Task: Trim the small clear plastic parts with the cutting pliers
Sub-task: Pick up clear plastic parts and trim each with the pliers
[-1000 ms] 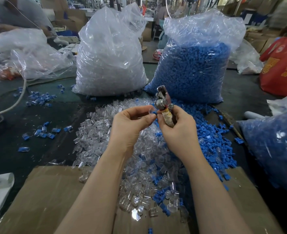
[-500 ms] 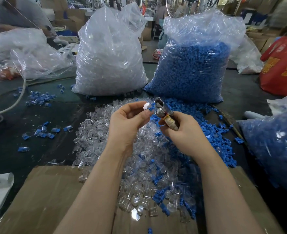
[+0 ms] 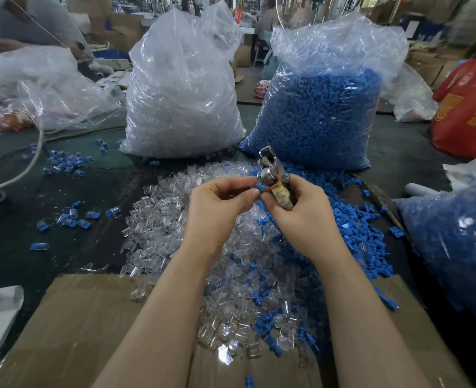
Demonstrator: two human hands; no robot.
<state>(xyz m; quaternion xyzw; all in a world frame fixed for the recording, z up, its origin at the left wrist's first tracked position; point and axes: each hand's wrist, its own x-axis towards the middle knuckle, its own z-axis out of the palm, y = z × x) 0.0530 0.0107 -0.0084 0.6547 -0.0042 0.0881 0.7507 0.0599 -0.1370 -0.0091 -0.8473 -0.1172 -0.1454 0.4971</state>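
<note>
Two hands are raised over the bench (image 3: 12,259). Nearest, a cardboard sheet (image 3: 91,331) is half covered by a pile of clear parts (image 3: 231,298) mixed with blue ones. Above it, left hand (image 3: 217,211) grip is pinched thumb to fingertip; what is held cannot be told. Right hand (image 3: 304,211) grip is clenched round the pliers (image 3: 273,175), head pointing up. Behind, a clear-parts bag (image 3: 181,93) and blue-parts bag (image 3: 321,107) are stood side by side.

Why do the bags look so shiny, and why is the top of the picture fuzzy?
In the head view, light glints off the crinkled plastic of the clear bag and the blue bag; the metal pliers shine too; the far background at the top is blurred; the hands and the pile of clear parts look sharp; the wide lens bends the edges.
</note>
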